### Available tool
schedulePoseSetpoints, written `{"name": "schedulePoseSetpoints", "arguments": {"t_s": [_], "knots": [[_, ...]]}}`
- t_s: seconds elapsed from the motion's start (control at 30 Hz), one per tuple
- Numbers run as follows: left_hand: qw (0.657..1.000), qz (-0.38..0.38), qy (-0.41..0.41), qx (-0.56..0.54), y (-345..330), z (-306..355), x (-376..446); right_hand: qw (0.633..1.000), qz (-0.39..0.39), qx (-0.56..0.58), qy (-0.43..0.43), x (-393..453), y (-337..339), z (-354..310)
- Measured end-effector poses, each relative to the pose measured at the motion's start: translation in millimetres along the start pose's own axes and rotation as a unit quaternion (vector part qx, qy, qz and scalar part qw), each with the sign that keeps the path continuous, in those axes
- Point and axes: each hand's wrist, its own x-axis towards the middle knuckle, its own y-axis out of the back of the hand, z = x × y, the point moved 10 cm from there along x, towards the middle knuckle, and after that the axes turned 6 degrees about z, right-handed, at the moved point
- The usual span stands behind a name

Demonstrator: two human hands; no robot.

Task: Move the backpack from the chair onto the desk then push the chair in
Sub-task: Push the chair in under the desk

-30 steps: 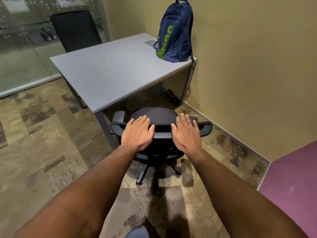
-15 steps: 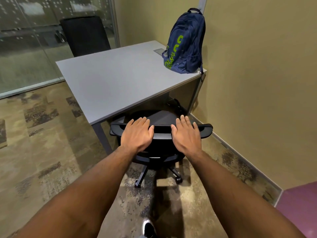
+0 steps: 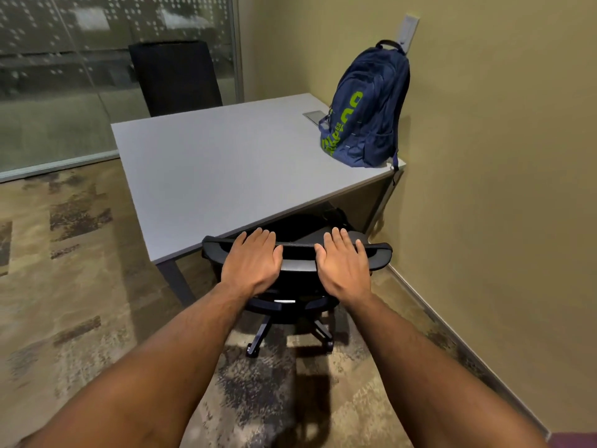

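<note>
Left hand [image 3: 251, 263] and right hand [image 3: 343, 263] flat, fingers spread, on the chair [image 3: 297, 253] backrest — gripping nothing | chair seat has slid further under the desk [image 3: 210, 176] | backpack [image 3: 365, 108] upright on desk's far corner — push nearly finished

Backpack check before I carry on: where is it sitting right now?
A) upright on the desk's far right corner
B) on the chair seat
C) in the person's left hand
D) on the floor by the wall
A: the backpack stands upright on the desk, against the wall.
</note>
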Motion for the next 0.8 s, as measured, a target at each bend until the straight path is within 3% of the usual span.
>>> {"name": "schedulePoseSetpoints", "arguments": {"t_s": [0.8], "knots": [[0.984, 0.009, 0.180, 0.008, -35, 46, 166, 0.977, -0.043, 0.014, 0.211, 225, -29, 73]]}}
